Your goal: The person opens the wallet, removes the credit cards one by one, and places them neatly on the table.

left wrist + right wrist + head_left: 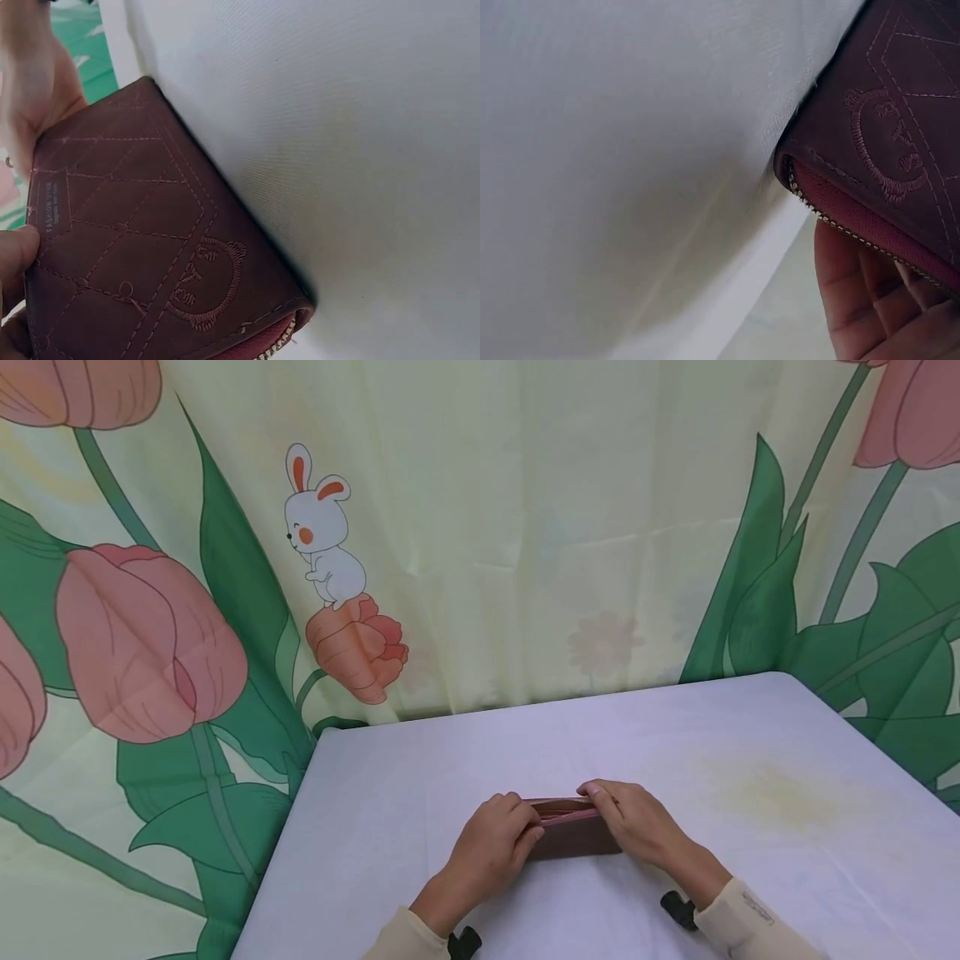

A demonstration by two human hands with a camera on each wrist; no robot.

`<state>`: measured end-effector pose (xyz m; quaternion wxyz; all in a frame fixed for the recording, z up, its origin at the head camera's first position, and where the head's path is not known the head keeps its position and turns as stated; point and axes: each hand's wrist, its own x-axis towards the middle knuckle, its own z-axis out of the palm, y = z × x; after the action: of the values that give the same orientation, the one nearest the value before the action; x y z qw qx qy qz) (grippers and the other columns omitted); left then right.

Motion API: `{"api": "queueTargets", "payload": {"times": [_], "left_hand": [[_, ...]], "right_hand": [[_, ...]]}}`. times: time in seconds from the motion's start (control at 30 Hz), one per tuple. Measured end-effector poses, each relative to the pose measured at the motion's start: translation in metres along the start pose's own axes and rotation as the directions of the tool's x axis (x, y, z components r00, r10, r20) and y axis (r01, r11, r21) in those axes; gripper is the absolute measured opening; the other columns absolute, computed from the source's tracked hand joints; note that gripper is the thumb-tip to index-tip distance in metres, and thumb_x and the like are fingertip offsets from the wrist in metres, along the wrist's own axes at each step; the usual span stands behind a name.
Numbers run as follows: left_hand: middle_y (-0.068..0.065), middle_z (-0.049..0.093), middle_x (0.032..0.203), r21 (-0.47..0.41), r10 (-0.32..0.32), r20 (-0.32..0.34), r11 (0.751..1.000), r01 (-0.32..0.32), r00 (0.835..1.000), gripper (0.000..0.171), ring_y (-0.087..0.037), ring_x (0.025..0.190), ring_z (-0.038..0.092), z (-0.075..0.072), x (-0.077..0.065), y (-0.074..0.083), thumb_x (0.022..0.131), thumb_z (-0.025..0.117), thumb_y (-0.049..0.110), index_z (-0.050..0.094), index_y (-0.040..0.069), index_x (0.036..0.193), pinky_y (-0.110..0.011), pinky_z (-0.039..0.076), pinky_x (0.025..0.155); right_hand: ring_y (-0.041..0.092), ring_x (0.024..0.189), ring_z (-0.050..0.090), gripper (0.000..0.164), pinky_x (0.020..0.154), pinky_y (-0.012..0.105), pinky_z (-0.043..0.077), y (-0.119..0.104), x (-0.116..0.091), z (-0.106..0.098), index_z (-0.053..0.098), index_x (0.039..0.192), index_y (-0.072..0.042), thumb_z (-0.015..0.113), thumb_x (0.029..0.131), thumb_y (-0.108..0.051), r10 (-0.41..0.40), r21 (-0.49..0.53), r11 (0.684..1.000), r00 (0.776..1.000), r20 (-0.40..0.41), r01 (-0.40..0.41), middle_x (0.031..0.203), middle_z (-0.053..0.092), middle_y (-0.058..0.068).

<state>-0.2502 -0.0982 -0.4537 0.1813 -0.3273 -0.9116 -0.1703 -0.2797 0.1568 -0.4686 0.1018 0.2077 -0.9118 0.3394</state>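
Observation:
A dark maroon zip-around wallet (577, 838) stands on its long edge on the white table, between my two hands. Its zip is undone along the top, showing a pink-red lining. Stitched diamonds, a small label and an embroidered animal face decorate the wallet (142, 217) in the left wrist view. My left hand (491, 842) grips its left end, thumb on the near side. At the other end, my right hand (639, 822) holds the upper edge with thumb and fingers. In the right wrist view, the right hand's fingers (855, 277) lie behind the zip teeth.
The table (420, 760) is covered in a white cloth with a faint yellowish patch (787, 797) to the right. A curtain (525, 527) printed with tulips and a rabbit hangs behind it. Black camera mounts (678, 910) sit at both wrists, by the cream sleeves.

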Motion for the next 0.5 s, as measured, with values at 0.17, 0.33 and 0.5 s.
{"api": "queueTargets", "payload": {"times": [0.17, 0.33, 0.5], "left_hand": [[0.009, 0.063, 0.096, 0.006, -0.003, 0.009, 1.000, 0.003, 1.000, 0.007, -0.008, 0.086, 0.056, 0.000, -0.001, 0.001, 0.103, 0.068, 0.027, 0.065, 0.021, 0.101, -0.022, 0.049, 0.075], [0.009, 0.062, 0.095, 0.023, 0.005, -0.005, 1.000, -0.005, 1.000, 0.008, -0.009, 0.085, 0.055, 0.000, -0.002, 0.001, 0.103, 0.067, 0.027, 0.064, 0.021, 0.100, -0.022, 0.049, 0.076], [0.010, 0.061, 0.095, 0.030, 0.016, -0.031, 0.999, -0.015, 0.999, 0.008, -0.009, 0.085, 0.055, 0.001, -0.003, 0.000, 0.103, 0.068, 0.027, 0.063, 0.021, 0.100, -0.024, 0.049, 0.076]], "right_hand": [[0.026, 0.111, 0.070, 0.041, 0.096, 0.053, 0.054, 0.002, -0.006, -0.008, 0.075, 0.120, -0.011, 0.037, 0.114, -0.027, 0.080, 0.040, 0.996, 0.996, 0.030, -0.081, 0.116, 0.076, 0.001], [0.027, 0.096, 0.071, 0.048, 0.081, 0.043, 0.058, 0.009, -0.011, -0.017, 0.075, 0.120, -0.007, 0.034, 0.115, -0.032, 0.225, 0.160, 0.958, 0.970, 0.093, -0.237, 0.110, 0.076, 0.005], [0.020, 0.057, 0.053, 0.058, 0.051, 0.031, 0.044, 0.011, -0.013, -0.023, 0.072, 0.108, -0.004, 0.031, 0.114, -0.044, 0.366, 0.222, 0.883, 0.902, 0.228, -0.414, 0.071, 0.063, 0.006]]}}
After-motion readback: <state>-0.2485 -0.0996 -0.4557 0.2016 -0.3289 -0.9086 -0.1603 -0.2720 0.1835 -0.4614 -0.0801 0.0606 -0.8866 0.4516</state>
